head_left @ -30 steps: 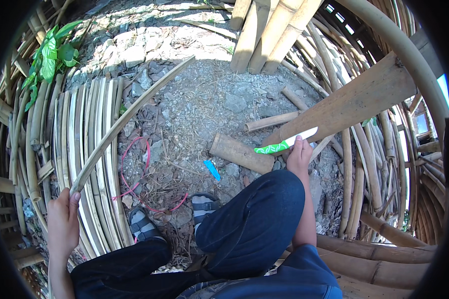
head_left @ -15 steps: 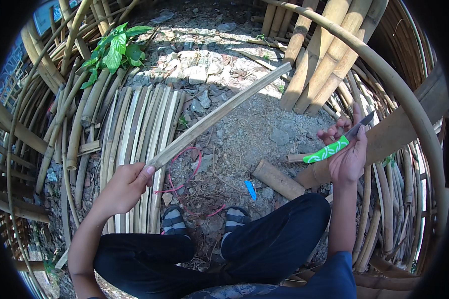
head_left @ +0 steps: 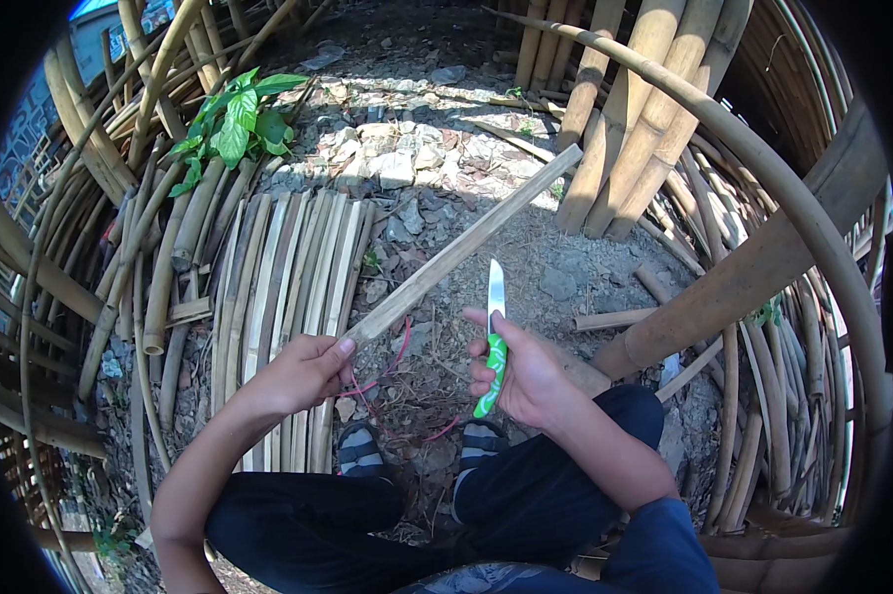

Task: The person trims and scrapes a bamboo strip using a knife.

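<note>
My left hand (head_left: pixel 313 374) grips the near end of a flat bamboo strip (head_left: pixel 476 238), which slants up and away to the right. In my right hand (head_left: pixel 531 376) is a knife (head_left: pixel 496 292), its blade pointing up and away and its handle (head_left: pixel 493 371) green with white loops. Thumb and fingers close round that handle. The blade stands apart from the strip, to its right. Beside my left hand a row of similar strips (head_left: pixel 293 267) lies side by side on the ground. Behind my hands, a loop of pink string (head_left: pixel 404 346) shows in part.
Thick bamboo poles (head_left: pixel 644 109) stand at the far right. A large pole (head_left: pixel 724 287) slants in from the right, beneath a curved cane (head_left: pixel 744 148). Bamboo stacks (head_left: pixel 763 426) flank both sides. A green plant (head_left: pixel 234 124) grows at the far left, near pale stones (head_left: pixel 397 163).
My right hand has swung left and inward with the knife, turning its blade from pointing right to upward. My left hand and the bamboo strip have shifted slightly.
</note>
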Available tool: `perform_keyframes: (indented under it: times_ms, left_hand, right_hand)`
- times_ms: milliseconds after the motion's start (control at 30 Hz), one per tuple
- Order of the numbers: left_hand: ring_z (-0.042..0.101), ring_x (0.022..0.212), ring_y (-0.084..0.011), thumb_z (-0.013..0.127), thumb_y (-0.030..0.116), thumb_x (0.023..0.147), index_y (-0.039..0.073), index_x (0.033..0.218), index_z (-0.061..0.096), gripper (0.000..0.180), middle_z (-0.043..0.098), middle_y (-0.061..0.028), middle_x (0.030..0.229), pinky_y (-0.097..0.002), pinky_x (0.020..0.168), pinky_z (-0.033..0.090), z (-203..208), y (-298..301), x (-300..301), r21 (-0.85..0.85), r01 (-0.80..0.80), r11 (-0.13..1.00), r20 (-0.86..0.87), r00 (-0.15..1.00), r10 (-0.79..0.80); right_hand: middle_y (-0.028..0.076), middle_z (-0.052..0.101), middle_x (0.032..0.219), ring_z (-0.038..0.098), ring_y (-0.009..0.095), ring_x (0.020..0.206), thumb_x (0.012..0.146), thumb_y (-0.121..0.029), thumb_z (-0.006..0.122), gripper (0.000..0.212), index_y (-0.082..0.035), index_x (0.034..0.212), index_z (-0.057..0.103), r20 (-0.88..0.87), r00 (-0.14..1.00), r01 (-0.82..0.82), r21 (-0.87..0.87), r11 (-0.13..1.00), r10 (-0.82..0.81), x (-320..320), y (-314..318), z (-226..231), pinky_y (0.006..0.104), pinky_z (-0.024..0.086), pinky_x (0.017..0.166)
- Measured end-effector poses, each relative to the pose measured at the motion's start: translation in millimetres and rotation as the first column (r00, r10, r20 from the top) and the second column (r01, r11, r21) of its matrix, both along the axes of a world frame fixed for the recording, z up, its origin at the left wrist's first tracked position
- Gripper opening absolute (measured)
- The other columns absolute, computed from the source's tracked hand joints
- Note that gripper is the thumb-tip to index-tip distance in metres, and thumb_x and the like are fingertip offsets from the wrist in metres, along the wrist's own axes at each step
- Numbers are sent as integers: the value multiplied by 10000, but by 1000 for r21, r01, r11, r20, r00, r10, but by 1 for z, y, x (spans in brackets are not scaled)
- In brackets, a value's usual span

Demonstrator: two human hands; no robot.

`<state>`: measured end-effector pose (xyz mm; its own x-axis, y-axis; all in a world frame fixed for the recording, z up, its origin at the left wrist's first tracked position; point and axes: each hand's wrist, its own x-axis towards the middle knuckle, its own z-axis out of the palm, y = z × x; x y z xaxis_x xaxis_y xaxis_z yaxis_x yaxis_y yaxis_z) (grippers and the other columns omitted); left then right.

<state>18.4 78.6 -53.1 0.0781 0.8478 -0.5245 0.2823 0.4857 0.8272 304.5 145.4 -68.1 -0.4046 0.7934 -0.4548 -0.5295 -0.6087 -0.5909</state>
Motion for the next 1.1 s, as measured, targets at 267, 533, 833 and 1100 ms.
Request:
perform_keyframes:
  times_ms: [267,533,833,1100]
  left_hand:
    - [361,476,-74,436,387,1098,45,785,594,490,437,31,570,-269,446,288,-11,8,4,-41,-24,999,-36,999,22]
    - [526,593,-142,484,393,1076,-9,794,624,511,548,-46,614,-345,590,446,-26,16,20,46,70,996,-271,961,-55]
    - [642,678,-462,499,317,1054,-24,827,595,420,616,-244,643,-542,649,483,-6,4,47,249,226,942,-554,831,-53]
    - [601,590,-476,517,218,1048,-32,954,592,278,570,-255,598,-541,545,441,-2,-3,54,396,325,859,-639,769,4]
  right_hand:
    - [41,530,838,422,98,559,1089,-436,410,498,-29,1374,447,26,973,220,166,961,-228,2,4,-16,277,366,507]
    - [46,502,592,436,173,470,1066,-473,439,517,-23,874,605,681,633,-148,574,806,-368,-17,19,-75,363,359,473]
    - [171,575,579,609,374,520,1013,-335,585,375,-13,820,565,708,459,-659,676,330,-536,-40,-17,-53,459,454,507]
    - [143,584,554,615,334,468,980,-332,638,353,-25,822,566,609,388,-733,659,169,-691,-47,-14,-50,435,471,438]
